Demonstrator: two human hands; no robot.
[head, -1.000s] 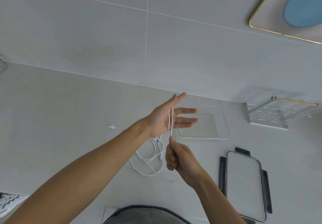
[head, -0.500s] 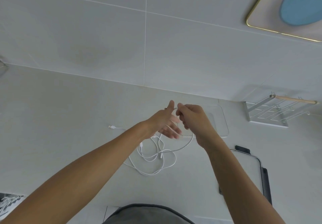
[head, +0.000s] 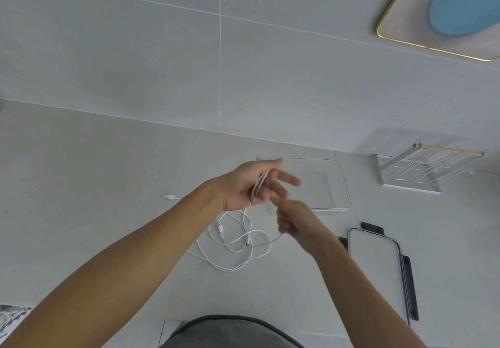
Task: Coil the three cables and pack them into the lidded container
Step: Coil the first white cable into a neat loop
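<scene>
White cable (head: 238,242) mostly loose on the bench (head: 108,198); my left hand (head: 244,185) holds a few wound turns, grip fingers spread. Right hand (head: 295,219) pinches the strand. Mid-coiling the first; next wrap needs slack fed. Container (head: 335,185) waits open.

On my pale counter (head: 81,185) lie loose white cables (head: 232,242) near the middle, a clear container (head: 335,185) toward the back edge, its lid (head: 378,266) on the right side, and a white rack (head: 411,171) at the back right.
</scene>
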